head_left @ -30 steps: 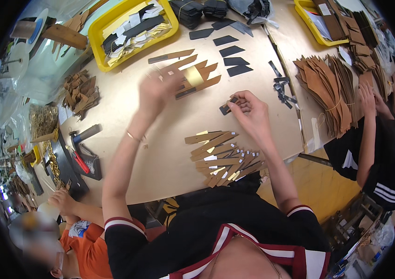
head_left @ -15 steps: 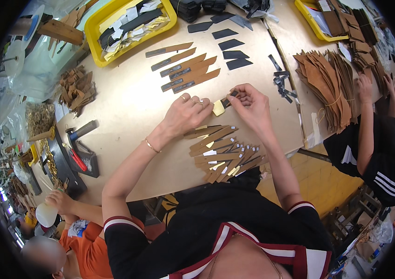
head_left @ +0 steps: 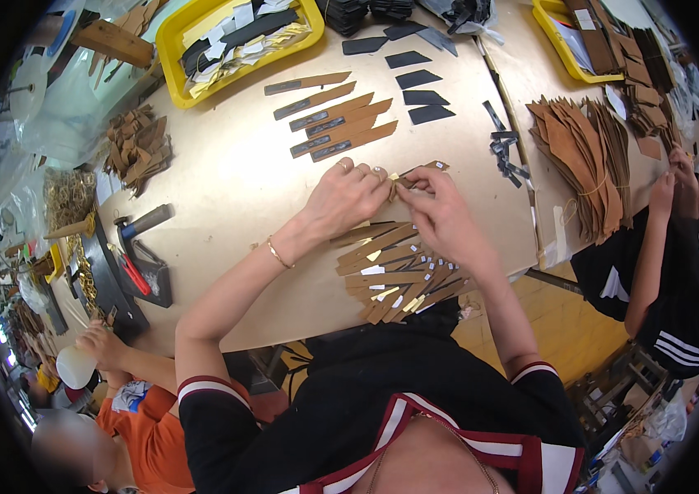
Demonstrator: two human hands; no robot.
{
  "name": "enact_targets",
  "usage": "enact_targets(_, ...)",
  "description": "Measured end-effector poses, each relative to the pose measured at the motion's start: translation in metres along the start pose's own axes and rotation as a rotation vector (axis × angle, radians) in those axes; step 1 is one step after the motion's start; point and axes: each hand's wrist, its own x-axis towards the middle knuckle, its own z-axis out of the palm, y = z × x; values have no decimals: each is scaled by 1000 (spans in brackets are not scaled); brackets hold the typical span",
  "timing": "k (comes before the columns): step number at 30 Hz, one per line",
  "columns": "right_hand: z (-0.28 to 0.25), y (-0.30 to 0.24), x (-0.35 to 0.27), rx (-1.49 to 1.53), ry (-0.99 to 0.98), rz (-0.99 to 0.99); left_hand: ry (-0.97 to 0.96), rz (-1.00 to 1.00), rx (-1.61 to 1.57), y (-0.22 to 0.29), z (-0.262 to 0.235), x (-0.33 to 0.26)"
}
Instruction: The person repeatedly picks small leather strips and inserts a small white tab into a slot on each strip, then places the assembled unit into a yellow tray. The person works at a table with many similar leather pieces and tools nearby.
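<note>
A narrow brown strip, apparently leather, (head_left: 431,167) is held between the two hands, just above the bench (head_left: 218,181) and a little beyond the nearest pile. Its long axis runs roughly left to right, with the right end tilted slightly away from the person. That end, bearing a small white label, shows past the right hand (head_left: 445,216); the left part is mostly hidden by the knuckles. The fingers of the right hand are closed in a pinch on the strip, and those of the left hand (head_left: 345,196) are bent in around its left end, where a pale yellow bit (head_left: 394,177) shows between the fingertips.

Just below lies a fanned pile of slim brown strips (head_left: 376,263), overlapping at several angles, many with white labels too small to read and pale yellow slips. Beyond the left hand, six smooth brown strips with dark inset patches (head_left: 366,138) lie nearly parallel, their slanted tips toward the upper right. Flat black slanted pieces (head_left: 418,79) sit farther off, also lengthwise left to right. A glossy yellow plastic tray (head_left: 267,64) holds pale and black offcuts. To the right, large brown tapered pieces (head_left: 567,152) are bundled with a thin tie.
</note>
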Motion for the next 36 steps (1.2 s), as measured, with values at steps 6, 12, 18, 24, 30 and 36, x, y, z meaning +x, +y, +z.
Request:
enact_targets(6,5,-16,2,-557,-68,-175,-2,-238,-121,-8,-18,-3)
enact_targets(12,9,-27,-2,-700,-85,-187,99,-427,-79,-25,-32,-26)
enact_targets(18,30,-60,-33,-466,-204,-103,100,-417,-16,-32,-9,-16)
enact_targets(24,3,-6,23,-466,75,-7,55,-310,137,-37,-1,-12)
enact_targets(30,2,13,27,-540,33,55,179,-461,-75,-21,-18,-5)
enact_targets(36,9,-4,-6,-80,147,265,94,-546,-599,11,-37,4)
